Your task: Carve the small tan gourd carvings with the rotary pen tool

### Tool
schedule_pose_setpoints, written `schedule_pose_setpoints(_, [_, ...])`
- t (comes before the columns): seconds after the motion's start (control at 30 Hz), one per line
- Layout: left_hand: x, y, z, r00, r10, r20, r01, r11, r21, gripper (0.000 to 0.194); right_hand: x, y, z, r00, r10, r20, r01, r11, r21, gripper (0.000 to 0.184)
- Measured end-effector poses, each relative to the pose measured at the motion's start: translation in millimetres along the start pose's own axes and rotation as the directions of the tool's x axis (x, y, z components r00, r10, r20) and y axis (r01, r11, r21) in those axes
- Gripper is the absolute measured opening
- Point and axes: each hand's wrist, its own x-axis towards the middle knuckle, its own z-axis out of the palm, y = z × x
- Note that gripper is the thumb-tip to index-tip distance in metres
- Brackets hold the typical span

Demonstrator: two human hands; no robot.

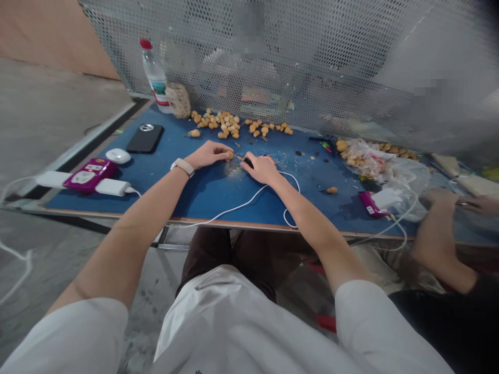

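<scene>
While the two hands work close together near the middle of the desk (210,192), the left hand (214,155) pinches a small tan piece (231,155) between thumb and fingertips. The right hand (260,168) is wrapped round a black-handled tool (248,163), thin end toward the piece; contact between the two: cannot tell. Pale crumbs (234,169) lie just below.

Near edge: well apart from both hands, passing beneath the forearms. A white cable (241,205) crosses the surface between the forearms and loops beside the right one.

Far edge: perforated metal panel (312,67); heaped tan pieces (224,122) along its foot, blue surface between heap and hands.

Left: phone (144,139) and purple power strip (90,175), open room between them and the left wrist.

Right: open room, one loose tan piece (331,190), then a clear plastic bag (409,176); a co-worker's hand (440,196), blurred, beside it.
</scene>
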Motion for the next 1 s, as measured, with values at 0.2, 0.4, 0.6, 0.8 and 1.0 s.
schedule_pose_setpoints(0.2, [-0.7, -0.4, 0.6, 1.000, 0.011, -0.008, -0.011, 0.999, 0.033, 0.076, 0.1, 0.2, -1.7, 1.000, -0.001, 0.008, 0.001, 1.000, 0.001, 0.048])
schedule_pose_setpoints(0.4, [1.4, -1.5, 0.0, 0.999, 0.042, 0.010, -0.043, 0.995, 0.094, 0.077, 0.7, 3.0, 0.2, 1.000, -0.010, -0.009, 0.010, 1.000, 0.013, 0.049])
schedule_pose_setpoints(0.6, [1.1, 0.0, -0.3, 0.999, 0.041, 0.007, -0.042, 0.995, 0.092, 0.075, 1.5, 4.9, 1.8, 1.000, -0.017, -0.012, 0.017, 0.999, 0.031, 0.049])
schedule_pose_setpoints(0.8, [0.6, 2.4, 0.2, 0.999, 0.036, 0.018, -0.037, 0.996, 0.077, 0.071, 2.0, 5.6, 2.5, 1.000, -0.013, -0.012, 0.014, 0.999, 0.029, 0.049])
schedule_pose_setpoints(1.0, [0.8, 2.2, 1.4, 0.999, 0.035, 0.020, -0.036, 0.998, 0.047, 0.069, 2.9, 5.9, 3.6, 1.000, -0.002, -0.011, 0.002, 1.000, 0.013, 0.051])
